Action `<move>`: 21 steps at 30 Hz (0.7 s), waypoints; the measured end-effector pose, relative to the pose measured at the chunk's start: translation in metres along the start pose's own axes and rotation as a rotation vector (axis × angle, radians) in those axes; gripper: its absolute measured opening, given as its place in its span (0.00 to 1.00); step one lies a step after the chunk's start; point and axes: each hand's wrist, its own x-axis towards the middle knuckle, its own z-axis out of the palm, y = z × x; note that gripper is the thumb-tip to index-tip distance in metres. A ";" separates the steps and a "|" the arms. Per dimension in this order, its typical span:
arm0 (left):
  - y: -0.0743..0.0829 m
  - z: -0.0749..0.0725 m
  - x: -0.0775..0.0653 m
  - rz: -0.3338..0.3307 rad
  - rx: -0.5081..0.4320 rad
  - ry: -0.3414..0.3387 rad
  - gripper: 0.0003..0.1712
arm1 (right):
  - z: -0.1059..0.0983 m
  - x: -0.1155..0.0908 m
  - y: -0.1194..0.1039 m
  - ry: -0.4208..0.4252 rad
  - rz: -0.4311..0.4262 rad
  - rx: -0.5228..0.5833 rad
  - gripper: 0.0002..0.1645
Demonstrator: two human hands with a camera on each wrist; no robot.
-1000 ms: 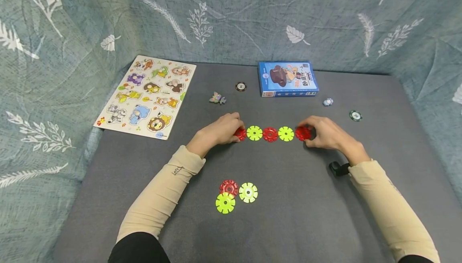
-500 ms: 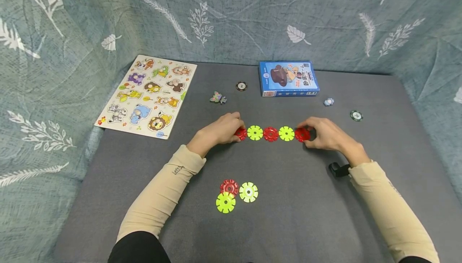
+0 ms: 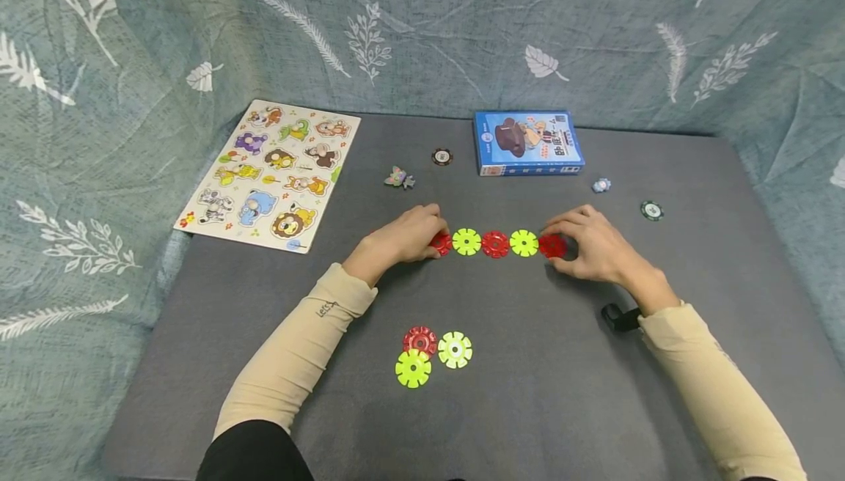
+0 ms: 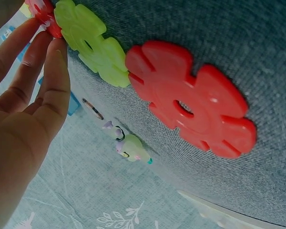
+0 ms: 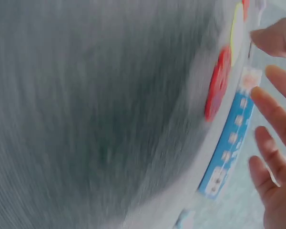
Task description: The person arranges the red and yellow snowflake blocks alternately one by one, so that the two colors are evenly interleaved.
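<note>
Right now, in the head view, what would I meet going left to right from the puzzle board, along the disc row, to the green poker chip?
Animal puzzle board, left hand, first red notched disc, first lime notched disc, middle red notched disc, second lime notched disc, last red notched disc, right hand, green poker chip.

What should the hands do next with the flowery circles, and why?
Maybe the left hand could reach for the loose yellow-green disc on the right. The row of discs alternates red and yellow-green, with red at both ends, so yellow-green might fit next, and nothing lies on top of this one.
</note>
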 end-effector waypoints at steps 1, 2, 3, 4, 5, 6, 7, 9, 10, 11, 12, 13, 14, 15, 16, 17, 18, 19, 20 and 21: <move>0.000 0.000 0.000 -0.004 -0.001 0.000 0.20 | 0.001 0.000 -0.004 0.009 -0.023 -0.010 0.24; 0.000 -0.001 0.000 -0.006 -0.001 0.000 0.20 | 0.002 0.000 -0.008 0.017 -0.051 -0.017 0.24; 0.000 -0.001 0.000 -0.008 -0.002 0.001 0.20 | 0.004 0.000 -0.012 0.022 -0.081 -0.022 0.24; 0.000 -0.001 0.000 -0.008 -0.002 0.002 0.20 | 0.006 0.001 -0.017 0.028 -0.113 -0.023 0.23; 0.000 -0.001 0.000 -0.008 -0.002 0.002 0.20 | 0.008 0.001 -0.022 0.034 -0.147 -0.023 0.23; 0.000 -0.001 0.000 -0.008 -0.002 0.001 0.20 | 0.011 0.001 -0.027 0.036 -0.179 -0.018 0.22; 0.000 -0.001 0.000 -0.009 -0.002 0.001 0.20 | 0.015 0.002 -0.032 0.038 -0.215 -0.008 0.21; 0.001 -0.001 0.000 -0.009 -0.002 0.000 0.20 | 0.022 0.003 -0.044 0.034 -0.281 0.006 0.20; 0.001 -0.002 0.000 -0.009 0.000 -0.002 0.20 | 0.025 0.003 -0.050 0.027 -0.310 0.015 0.19; 0.001 -0.001 0.000 -0.010 0.001 -0.003 0.20 | 0.029 0.003 -0.056 0.015 -0.335 0.020 0.19; 0.001 -0.001 0.000 -0.011 0.002 -0.003 0.20 | 0.032 0.003 -0.062 0.001 -0.358 0.027 0.19; 0.001 -0.001 0.000 -0.013 0.005 -0.005 0.20 | 0.035 0.004 -0.069 -0.013 -0.384 0.028 0.19; 0.001 -0.001 0.000 -0.014 0.007 -0.006 0.20 | 0.037 0.004 -0.076 -0.031 -0.407 0.031 0.19; 0.001 -0.001 0.000 -0.016 0.010 -0.006 0.20 | 0.039 0.004 -0.082 -0.051 -0.428 0.037 0.19; 0.001 0.000 0.000 -0.018 0.010 -0.007 0.20 | 0.041 0.004 -0.089 -0.071 -0.450 0.040 0.19; 0.001 0.000 0.000 -0.020 0.010 -0.008 0.20 | 0.042 0.003 -0.096 -0.091 -0.474 0.039 0.19; 0.001 0.000 0.000 -0.023 0.009 -0.009 0.20 | 0.044 0.003 -0.103 -0.111 -0.498 0.035 0.20; 0.001 0.001 0.000 -0.026 0.008 -0.010 0.20 | 0.046 0.003 -0.110 -0.129 -0.525 0.027 0.20; 0.001 0.001 0.000 -0.028 0.007 -0.010 0.20 | 0.047 0.003 -0.117 -0.147 -0.549 0.017 0.21; 0.001 0.001 0.000 -0.030 0.005 -0.010 0.20 | 0.049 0.002 -0.123 -0.164 -0.570 -0.001 0.21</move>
